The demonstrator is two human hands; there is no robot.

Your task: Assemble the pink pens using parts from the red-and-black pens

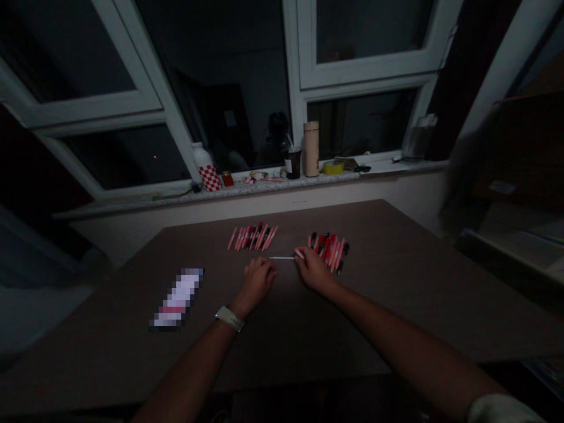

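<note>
My right hand pinches a small pink pen piece, from which a thin white refill runs left. My left hand rests curled just below the refill's far end, and its fingers hide whatever may lie inside them. Behind my right hand lies a bunch of pink, red and black pens, close to my fingers. A second, similar bunch of pens lies further back, above my left hand. All of this is on a brown table.
A white watch sits on my left wrist. A pixelated flat package lies on the table to the left. Behind the table, a stone windowsill holds a tan flask, a checkered bottle, a dark cup and small items.
</note>
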